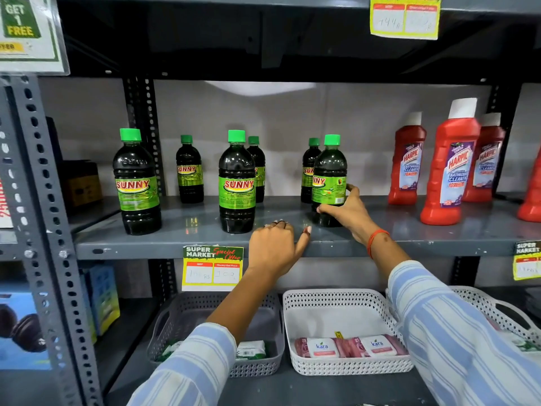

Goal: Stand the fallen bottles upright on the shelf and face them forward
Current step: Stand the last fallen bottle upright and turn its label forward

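Several dark SUNNY bottles with green caps stand upright on the grey shelf (pixel 181 230). The front left bottle (pixel 136 183) and the front middle bottle (pixel 237 183) show their labels forward. My right hand (pixel 347 210) grips the front right bottle (pixel 329 177) low on its body; it is upright and its label is turned partly to the left. My left hand (pixel 275 244) rests on the shelf's front edge, fingers curled over the lip, holding nothing. Smaller-looking bottles stand behind at the back (pixel 189 171).
Red Harpic bottles (pixel 450 165) stand at the right of the same shelf. A price tag (pixel 212 268) hangs from the shelf edge. Below are a grey basket (pixel 164 326) and a white basket (pixel 295 332) with packets. A perforated steel upright (pixel 44 186) stands at the left.
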`<state>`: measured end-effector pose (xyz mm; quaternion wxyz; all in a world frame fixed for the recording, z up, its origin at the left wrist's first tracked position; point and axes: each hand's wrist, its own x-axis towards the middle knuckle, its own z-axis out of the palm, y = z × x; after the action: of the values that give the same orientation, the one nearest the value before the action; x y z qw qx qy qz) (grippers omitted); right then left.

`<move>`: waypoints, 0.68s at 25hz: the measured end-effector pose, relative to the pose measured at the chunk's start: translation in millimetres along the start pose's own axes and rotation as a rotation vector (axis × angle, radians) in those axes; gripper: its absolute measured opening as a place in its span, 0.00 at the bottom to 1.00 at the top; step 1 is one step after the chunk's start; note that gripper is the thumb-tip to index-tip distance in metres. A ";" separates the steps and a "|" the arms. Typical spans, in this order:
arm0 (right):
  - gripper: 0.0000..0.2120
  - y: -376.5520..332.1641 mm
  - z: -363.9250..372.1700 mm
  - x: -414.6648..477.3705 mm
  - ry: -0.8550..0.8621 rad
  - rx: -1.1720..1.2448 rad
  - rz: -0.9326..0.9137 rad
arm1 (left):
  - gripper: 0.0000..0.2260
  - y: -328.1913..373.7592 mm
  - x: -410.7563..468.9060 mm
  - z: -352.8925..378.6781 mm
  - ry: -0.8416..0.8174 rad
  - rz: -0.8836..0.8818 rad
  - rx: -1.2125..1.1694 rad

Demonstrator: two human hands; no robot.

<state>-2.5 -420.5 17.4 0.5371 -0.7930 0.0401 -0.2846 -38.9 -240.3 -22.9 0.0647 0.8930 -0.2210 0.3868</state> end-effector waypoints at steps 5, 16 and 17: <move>0.41 0.8 3.2 0.3 0.012 -0.125 0.007 | 0.25 1.4 -1.3 1.3 -0.004 -0.002 -0.005; 0.27 -7.0 1.4 -6.0 -0.121 0.017 -0.095 | 0.26 0.2 0.3 3.6 0.001 -0.008 0.016; 0.27 -7.8 0.9 -7.0 -0.121 0.018 -0.103 | 0.26 -0.2 1.2 3.2 0.000 -0.011 0.015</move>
<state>-9.8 -413.9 21.2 0.5304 -0.8049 -0.0358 -0.2636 -35.9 -241.4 -24.1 0.0600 0.8946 -0.2133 0.3881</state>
